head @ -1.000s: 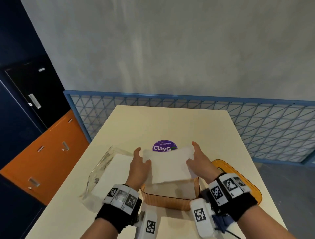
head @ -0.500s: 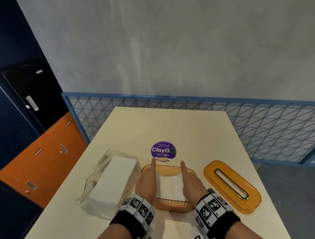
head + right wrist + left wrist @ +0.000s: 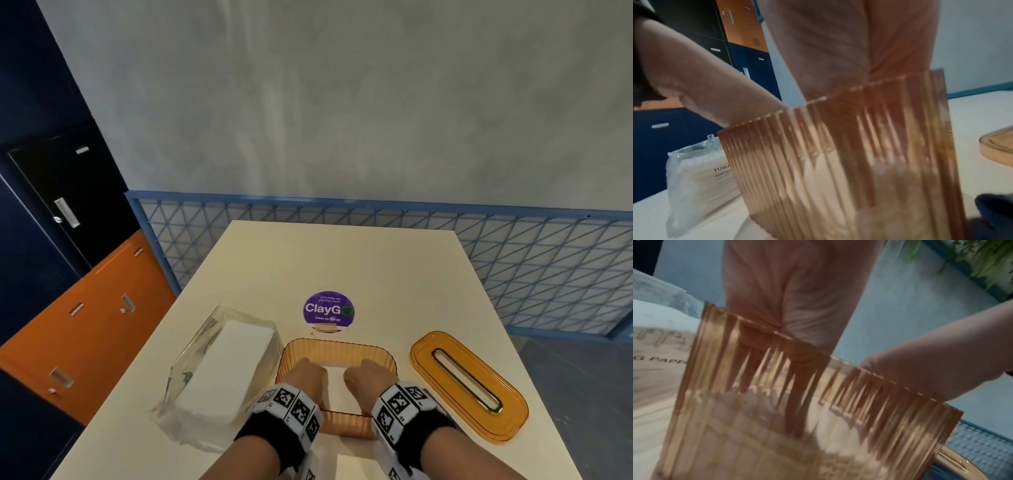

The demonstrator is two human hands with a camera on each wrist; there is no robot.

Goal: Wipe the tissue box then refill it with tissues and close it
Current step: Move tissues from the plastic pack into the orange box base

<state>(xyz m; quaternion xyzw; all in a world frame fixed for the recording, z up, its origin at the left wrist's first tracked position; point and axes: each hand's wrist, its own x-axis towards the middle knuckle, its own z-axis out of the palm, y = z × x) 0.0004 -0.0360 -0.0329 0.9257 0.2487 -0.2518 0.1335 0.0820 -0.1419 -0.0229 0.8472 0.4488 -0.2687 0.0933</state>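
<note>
The orange ribbed tissue box (image 3: 337, 343) stands open near the table's front edge. Both my hands reach down into it. My left hand (image 3: 305, 373) and right hand (image 3: 366, 375) press on a stack of white tissues (image 3: 334, 380) inside, one at each side. In the left wrist view my left hand (image 3: 797, 305) goes down behind the ribbed wall (image 3: 756, 443) with straight fingers. The right wrist view shows my right hand (image 3: 859, 48) the same way behind the box (image 3: 838, 178). The fingertips are blurred through the wall. The orange slotted lid (image 3: 469, 383) lies to the right.
A clear plastic pack of white tissues (image 3: 222, 370) lies just left of the box, close to the table's left edge. A purple round sticker (image 3: 329, 308) sits behind the box. A white sheet (image 3: 352, 466) lies at the front edge. Beyond the cream table (image 3: 342, 260) runs a blue mesh railing.
One second ago both hands held the white tissue stack above the box. They have lowered it in and now press deeper, with the fingers below the rim.
</note>
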